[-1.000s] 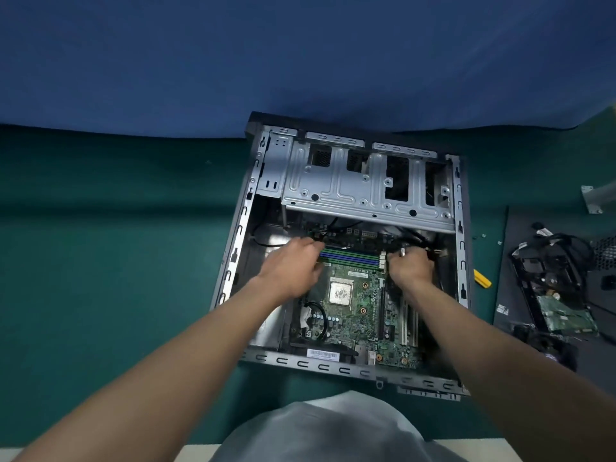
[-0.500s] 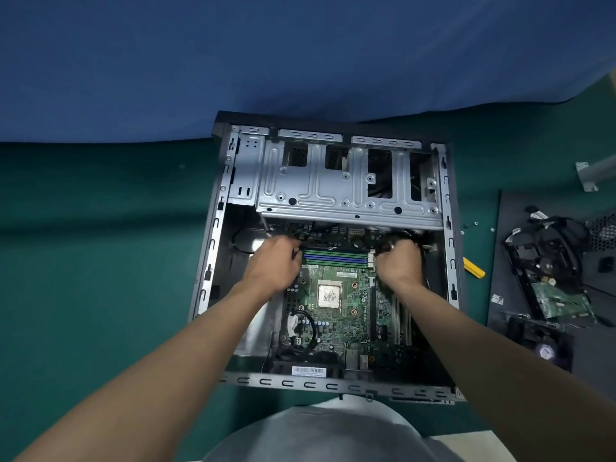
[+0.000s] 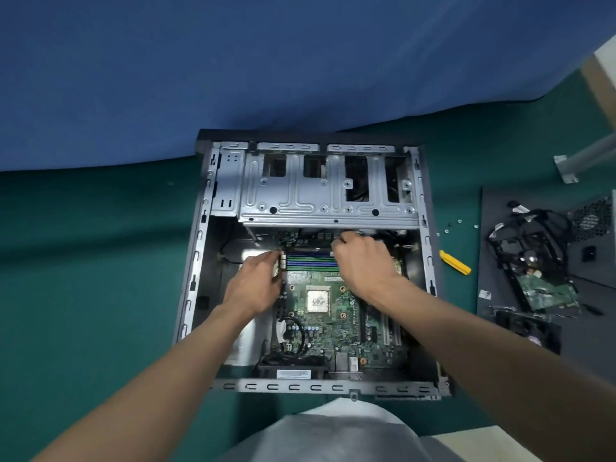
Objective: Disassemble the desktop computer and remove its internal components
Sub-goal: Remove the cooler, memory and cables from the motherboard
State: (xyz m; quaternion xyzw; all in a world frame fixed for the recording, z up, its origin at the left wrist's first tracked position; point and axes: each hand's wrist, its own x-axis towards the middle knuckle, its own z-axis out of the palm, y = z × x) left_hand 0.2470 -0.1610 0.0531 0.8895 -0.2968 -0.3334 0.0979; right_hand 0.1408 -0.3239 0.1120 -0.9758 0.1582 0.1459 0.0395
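Note:
The open desktop case lies on its side on green cloth, with the green motherboard and its bare square processor exposed. The row of green and purple memory slots sits just below the metal drive cage. My left hand has its curled fingertips pinching at the white latches on the slots' left end. My right hand covers the right end, fingers curled down at the latch there. A dark memory stick shows in the far slot between both hands.
To the right of the case lie a yellow pry tool and some loose screws. A dark panel further right carries removed parts: a drive with a green board, cables, and a fan. Blue cloth hangs behind.
Both hands stay at the two ends of the memory slots. My right hand's fingers have reached a little further toward the drive cage. My view has shifted, so the case sits lower in frame.

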